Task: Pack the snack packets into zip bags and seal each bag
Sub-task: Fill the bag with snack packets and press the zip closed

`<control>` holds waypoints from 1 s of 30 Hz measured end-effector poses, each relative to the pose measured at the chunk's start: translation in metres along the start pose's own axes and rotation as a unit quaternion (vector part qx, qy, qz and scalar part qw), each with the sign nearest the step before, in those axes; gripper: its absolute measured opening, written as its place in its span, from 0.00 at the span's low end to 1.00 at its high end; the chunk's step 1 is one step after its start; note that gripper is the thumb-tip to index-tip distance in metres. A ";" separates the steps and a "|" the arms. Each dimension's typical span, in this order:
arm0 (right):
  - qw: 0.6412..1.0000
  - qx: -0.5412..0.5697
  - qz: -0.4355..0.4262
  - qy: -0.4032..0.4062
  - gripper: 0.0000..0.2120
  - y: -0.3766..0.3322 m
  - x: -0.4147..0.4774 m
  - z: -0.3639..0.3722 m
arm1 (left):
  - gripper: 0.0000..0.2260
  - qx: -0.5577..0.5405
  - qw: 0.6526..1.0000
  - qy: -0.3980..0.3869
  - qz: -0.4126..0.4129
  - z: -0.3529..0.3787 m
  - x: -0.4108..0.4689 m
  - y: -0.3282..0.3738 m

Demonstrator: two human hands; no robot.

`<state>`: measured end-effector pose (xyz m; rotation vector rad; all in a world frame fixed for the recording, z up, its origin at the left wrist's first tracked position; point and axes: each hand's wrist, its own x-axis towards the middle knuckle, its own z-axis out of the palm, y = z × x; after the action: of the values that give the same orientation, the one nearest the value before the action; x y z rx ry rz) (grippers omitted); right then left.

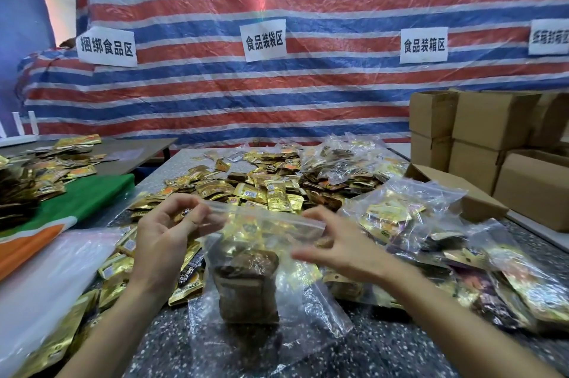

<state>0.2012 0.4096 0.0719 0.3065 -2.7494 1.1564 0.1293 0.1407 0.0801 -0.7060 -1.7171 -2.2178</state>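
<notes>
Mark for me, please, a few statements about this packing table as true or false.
1. The left hand and the right hand both hold the zip bag at its top strip. True.
2. The zip bag is empty. False: snack packets are inside it.
3. Cardboard boxes stand at the right. True.
4. The filled bags lie left of the hands. False: they lie to the right.
</notes>
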 end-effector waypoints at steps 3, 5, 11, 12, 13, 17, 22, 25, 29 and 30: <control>0.994 0.051 0.042 -0.083 0.44 0.010 -0.006 0.040 | 0.05 -0.028 1.000 -0.005 -0.004 0.013 -0.001 0.000; 0.993 0.084 0.043 -0.067 0.31 0.011 -0.003 0.062 | 0.04 -0.036 0.999 -0.009 -0.003 0.021 -0.001 0.000; 0.993 0.117 0.032 0.003 0.06 -0.006 -0.003 0.056 | 0.05 0.033 0.999 -0.007 0.039 0.036 -0.001 0.010; 0.992 0.127 0.022 0.005 0.09 -0.010 -0.005 0.048 | 0.08 0.042 0.998 -0.007 0.044 0.037 -0.001 0.012; 0.989 0.146 0.015 0.013 0.12 -0.015 -0.006 0.038 | 0.11 0.051 0.998 -0.005 0.047 0.039 -0.002 0.014; 0.973 0.189 0.027 0.129 0.12 -0.021 -0.007 -0.011 | 0.20 0.069 0.996 0.002 0.062 0.046 -0.011 0.017; 0.931 0.107 0.179 0.300 0.02 0.006 0.000 -0.103 | 0.12 0.099 0.994 -0.022 0.029 0.038 -0.023 0.013; 0.903 0.002 0.305 0.303 0.07 0.036 0.007 -0.153 | 0.11 0.116 0.993 -0.023 -0.010 0.026 -0.026 0.007; 0.873 -0.210 0.392 0.201 0.17 0.076 0.004 -0.159 | 0.07 0.139 0.989 -0.016 -0.052 0.007 -0.029 -0.001; 0.867 -0.241 0.392 0.193 0.22 0.084 0.004 -0.154 | 0.07 0.147 0.988 -0.018 -0.054 0.003 -0.030 -0.001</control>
<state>0.1855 0.5771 0.1221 -1.0605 -2.6752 0.4727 0.1556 0.1413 0.0642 -0.5983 -2.0871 -1.9643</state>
